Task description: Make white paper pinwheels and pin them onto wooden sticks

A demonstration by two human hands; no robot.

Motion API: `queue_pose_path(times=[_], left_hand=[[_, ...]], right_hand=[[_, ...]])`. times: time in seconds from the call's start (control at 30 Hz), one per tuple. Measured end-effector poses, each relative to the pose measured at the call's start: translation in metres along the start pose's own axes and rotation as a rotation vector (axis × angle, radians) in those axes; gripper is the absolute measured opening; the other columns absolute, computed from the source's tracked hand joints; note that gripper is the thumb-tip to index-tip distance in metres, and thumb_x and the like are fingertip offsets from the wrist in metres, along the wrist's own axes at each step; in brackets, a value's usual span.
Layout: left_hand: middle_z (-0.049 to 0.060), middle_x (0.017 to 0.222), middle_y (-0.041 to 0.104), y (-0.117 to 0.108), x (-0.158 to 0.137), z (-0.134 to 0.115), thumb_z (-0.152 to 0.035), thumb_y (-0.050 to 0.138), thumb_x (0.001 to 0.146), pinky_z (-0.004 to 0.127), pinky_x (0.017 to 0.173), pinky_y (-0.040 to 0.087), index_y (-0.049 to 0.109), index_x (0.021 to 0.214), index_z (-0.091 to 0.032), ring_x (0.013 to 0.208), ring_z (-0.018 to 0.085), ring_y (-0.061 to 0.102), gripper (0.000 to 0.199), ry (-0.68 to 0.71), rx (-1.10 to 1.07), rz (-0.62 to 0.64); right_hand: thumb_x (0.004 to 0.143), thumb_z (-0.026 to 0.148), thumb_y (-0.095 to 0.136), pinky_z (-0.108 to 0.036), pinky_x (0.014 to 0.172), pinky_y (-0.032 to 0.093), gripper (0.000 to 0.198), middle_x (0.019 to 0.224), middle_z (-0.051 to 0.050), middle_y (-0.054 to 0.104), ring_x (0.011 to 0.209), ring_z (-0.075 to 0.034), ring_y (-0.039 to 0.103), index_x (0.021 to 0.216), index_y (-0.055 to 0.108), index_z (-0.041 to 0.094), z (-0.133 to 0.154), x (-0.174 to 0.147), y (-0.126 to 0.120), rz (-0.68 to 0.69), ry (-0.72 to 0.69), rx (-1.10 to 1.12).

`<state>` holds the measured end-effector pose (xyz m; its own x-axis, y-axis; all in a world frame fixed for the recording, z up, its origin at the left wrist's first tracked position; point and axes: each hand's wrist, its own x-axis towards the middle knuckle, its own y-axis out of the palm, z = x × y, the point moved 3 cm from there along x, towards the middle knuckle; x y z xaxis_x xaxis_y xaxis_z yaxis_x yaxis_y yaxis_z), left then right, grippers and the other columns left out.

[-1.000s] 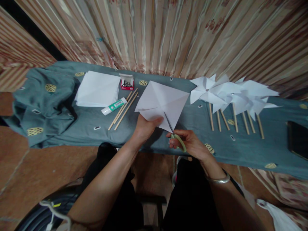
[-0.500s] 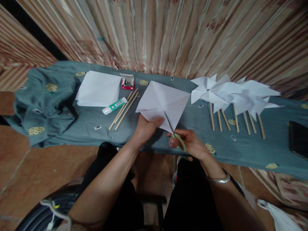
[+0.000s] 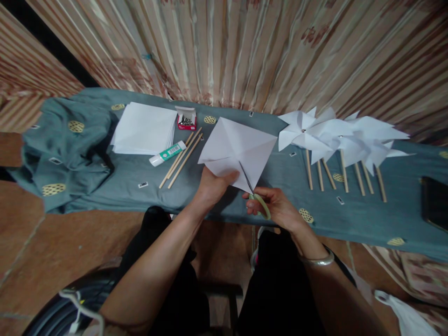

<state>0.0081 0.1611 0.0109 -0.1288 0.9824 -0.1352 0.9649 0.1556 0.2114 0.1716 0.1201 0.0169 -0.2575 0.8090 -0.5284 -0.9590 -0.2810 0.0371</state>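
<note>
Now pinching firmly with the left hand (image 3: 214, 186), thumb laid flat on top, fingers tucked beneath and mostly out of sight: hold taken of a white sheet (image 3: 241, 140) near its lower corner. Across to the right hand (image 3: 271, 205), curled round the light-green handles of the scissors (image 3: 263, 203), fingers bent in close; how many through the loops, cannot tell. Dark blade over the paper, running from the corner nearest the body up toward the middle; spread of the blades, cannot tell either. Sheet itself held diamond-wise over the middle of the tabletop (image 3: 122, 186), between near edge and far edge, creased through the centre, with a slit running in from its left corner. Just left of that, three wooden sticks (image 3: 180, 161) slanting toward the near edge, and against them a white-and-green tube (image 3: 168, 154). Farther back, by the far edge, a small red box (image 3: 187, 122) with flap up and metal pins inside, right beside a stack of white paper (image 3: 145, 128). Over on the right half, white paper pinwheels (image 3: 304, 130) overlapping in a row, heads toward the far edge, stick ends toward the near one. Out by the right end, a dark phone-like object (image 3: 434, 203).
</note>
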Motion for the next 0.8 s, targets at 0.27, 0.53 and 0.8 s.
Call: queue_pose_path(times=[0.27, 0.53, 0.8], left_hand=[[0.006, 0.085, 0.072, 0.0007, -0.0015, -0.0003, -0.020, 0.076, 0.056, 0.030, 0.072, 0.053, 0.067, 0.086, -0.013, 0.074, 0.018, 0.064, 0.032, -0.003, 0.008, 0.021], [0.005, 0.085, 0.072, 0.0009, -0.0011, 0.0001, -0.021, 0.076, 0.056, 0.029, 0.072, 0.053, 0.067, 0.085, -0.014, 0.074, 0.017, 0.063, 0.032, -0.002, -0.006, 0.024], [0.006, 0.088, 0.072, 0.0000, -0.0010, 0.0002, -0.020, 0.076, 0.056, 0.032, 0.076, 0.054, 0.066, 0.088, -0.015, 0.077, 0.019, 0.065, 0.034, 0.006, -0.013, 0.002]], right_hand=[[0.046, 0.051, 0.089, -0.023, 0.047, 0.041, 0.050, 0.055, 0.000, 0.063, 0.049, -0.010, 0.053, 0.073, 0.070, 0.014, -0.0015, 0.0018, -0.0004, 0.018, -0.031, -0.031], [0.043, 0.051, 0.090, -0.023, 0.046, 0.040, 0.047, 0.052, 0.001, 0.062, 0.047, -0.010, 0.052, 0.063, 0.067, 0.015, 0.0020, 0.0009, 0.0017, 0.001, -0.036, -0.021], [0.046, 0.053, 0.088, -0.023, 0.044, 0.039, 0.047, 0.050, 0.001, 0.061, 0.045, -0.009, 0.051, 0.064, 0.067, 0.015, 0.0012, 0.0017, 0.0022, -0.013, -0.040, -0.045]])
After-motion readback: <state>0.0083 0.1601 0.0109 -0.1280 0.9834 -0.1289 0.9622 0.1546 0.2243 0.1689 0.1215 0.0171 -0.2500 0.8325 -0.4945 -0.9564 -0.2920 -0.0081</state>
